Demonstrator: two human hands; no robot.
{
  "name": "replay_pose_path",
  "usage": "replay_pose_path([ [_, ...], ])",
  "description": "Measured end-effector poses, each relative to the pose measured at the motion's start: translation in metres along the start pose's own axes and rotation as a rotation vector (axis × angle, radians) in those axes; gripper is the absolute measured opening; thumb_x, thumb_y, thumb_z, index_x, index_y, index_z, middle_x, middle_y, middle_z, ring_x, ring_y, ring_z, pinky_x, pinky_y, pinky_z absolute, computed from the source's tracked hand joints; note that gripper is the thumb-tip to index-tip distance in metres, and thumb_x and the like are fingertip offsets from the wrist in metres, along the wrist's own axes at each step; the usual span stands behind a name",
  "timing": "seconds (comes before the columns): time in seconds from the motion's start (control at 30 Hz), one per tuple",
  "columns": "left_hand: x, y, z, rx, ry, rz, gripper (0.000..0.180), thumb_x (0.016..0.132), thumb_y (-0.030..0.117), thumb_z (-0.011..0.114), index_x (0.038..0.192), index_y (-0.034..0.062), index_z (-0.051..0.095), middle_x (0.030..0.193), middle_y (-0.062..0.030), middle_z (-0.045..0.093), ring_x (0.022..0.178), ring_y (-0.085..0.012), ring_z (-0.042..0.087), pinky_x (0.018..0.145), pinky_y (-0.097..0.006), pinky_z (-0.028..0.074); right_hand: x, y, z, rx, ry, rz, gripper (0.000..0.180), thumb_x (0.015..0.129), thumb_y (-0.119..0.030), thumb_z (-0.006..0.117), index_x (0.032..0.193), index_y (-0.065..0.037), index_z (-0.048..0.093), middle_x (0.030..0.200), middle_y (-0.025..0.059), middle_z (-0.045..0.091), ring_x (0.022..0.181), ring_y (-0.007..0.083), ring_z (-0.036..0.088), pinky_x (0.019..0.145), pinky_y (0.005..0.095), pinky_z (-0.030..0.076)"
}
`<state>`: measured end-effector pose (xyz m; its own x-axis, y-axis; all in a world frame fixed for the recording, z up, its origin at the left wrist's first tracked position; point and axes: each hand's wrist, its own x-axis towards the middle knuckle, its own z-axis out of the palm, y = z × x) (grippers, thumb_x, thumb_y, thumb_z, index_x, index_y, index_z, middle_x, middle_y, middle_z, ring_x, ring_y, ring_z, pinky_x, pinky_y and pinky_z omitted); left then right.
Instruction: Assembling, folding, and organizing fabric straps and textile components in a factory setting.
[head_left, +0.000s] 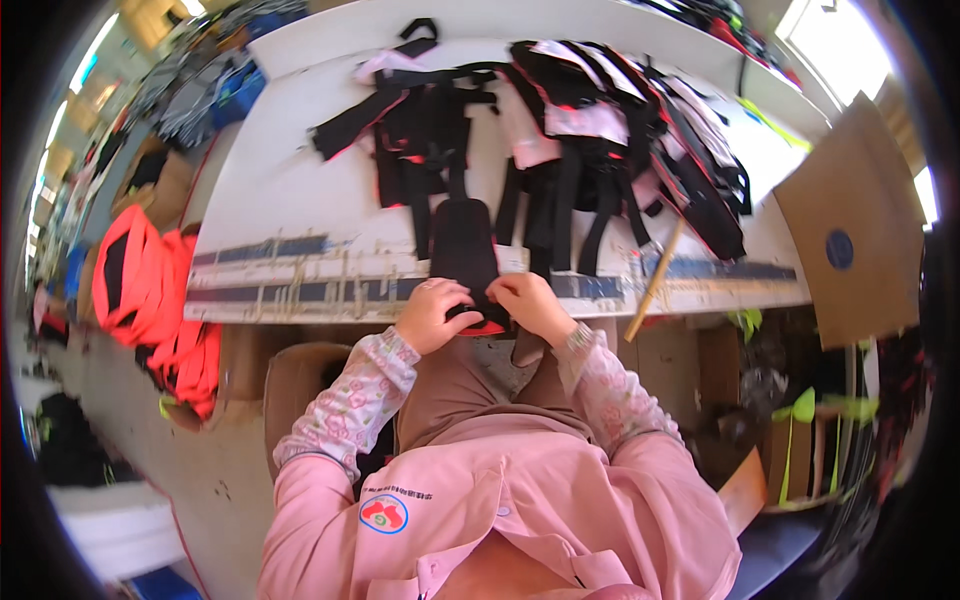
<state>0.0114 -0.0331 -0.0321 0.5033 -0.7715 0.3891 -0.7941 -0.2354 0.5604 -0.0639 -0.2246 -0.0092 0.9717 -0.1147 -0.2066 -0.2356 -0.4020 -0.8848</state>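
Observation:
A black padded fabric piece point(463, 240) with a rounded far end lies at the table's front edge, and a bright orange-red edge shows at its near end. My left hand point(436, 313) pinches its near left corner with curled fingers. At the near right corner, my right hand point(533, 307) grips the same piece between thumb and fingers. Just beyond it lies a black strapped fabric item point(420, 135) with orange-red trim. A heap of similar black, white and orange-red strapped pieces point(590, 120) spreads to its right.
A wooden stick point(655, 280) juts over the table's front edge on the right. Bright orange fabric point(150, 275) hangs in a bundle at the left. A cardboard sheet point(855, 220) stands at the table's right end. The white table point(270, 190) has worn, taped strips along its front.

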Motion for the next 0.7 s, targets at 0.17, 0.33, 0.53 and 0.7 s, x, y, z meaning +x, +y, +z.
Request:
replay_pose_path([
  [0.17, -0.002, -0.004, 0.006, -0.145, -0.058, -0.063, 0.031, 0.082, 0.036, 0.061, 0.085, 0.0055, 0.067, 0.1, -0.0133, 0.063, 0.1, -0.0288, 0.056, 0.09, -0.04, 0.04, -0.012, 0.013, 0.014, -0.347, 0.082, -0.537, 0.035, 0.068, -0.015, 0.072, 0.099, -0.005, 0.062, 0.095, 0.0133, 0.058, 0.094, 0.0335, 0.053, 0.082, 0.0395, 0.044],
  [0.33, -0.009, -0.007, 0.011, -0.109, -0.039, -0.027, 0.042, 0.068, 0.046, 0.071, 0.084, 0.0078, 0.064, 0.097, -0.0099, 0.06, 0.096, -0.0284, 0.054, 0.086, -0.039, 0.039, -0.02, -0.002, 0.011, -0.407, -0.038, -0.538, 0.051, 0.056, -0.01, 0.076, 0.104, -0.003, 0.058, 0.099, 0.0147, 0.055, 0.097, 0.0348, 0.052, 0.083, 0.0394, 0.043],
  [0.53, -0.019, -0.006, 0.029, 0.061, 0.062, 0.006, 0.039, 0.065, 0.044, 0.073, 0.088, 0.013, 0.063, 0.095, -0.0071, 0.056, 0.094, -0.0278, 0.051, 0.086, -0.04, 0.037, -0.018, 0.023, 0.02, -0.496, 0.028, -0.578, 0.031, 0.067, 0.002, 0.064, 0.097, 0.0, 0.058, 0.095, 0.0155, 0.056, 0.093, 0.035, 0.054, 0.08, 0.0388, 0.044],
  [0.7, -0.014, -0.008, 0.025, 0.053, 0.055, -0.003, 0.031, 0.068, 0.039, 0.072, 0.084, 0.0132, 0.064, 0.089, -0.0038, 0.058, 0.091, -0.0266, 0.051, 0.082, -0.038, 0.038, -0.035, -0.008, 0.015, -0.437, -0.047, -0.559, 0.038, 0.064, -0.001, 0.068, 0.1, 0.001, 0.055, 0.1, 0.0166, 0.052, 0.094, 0.0356, 0.052, 0.081, 0.0387, 0.044],
])
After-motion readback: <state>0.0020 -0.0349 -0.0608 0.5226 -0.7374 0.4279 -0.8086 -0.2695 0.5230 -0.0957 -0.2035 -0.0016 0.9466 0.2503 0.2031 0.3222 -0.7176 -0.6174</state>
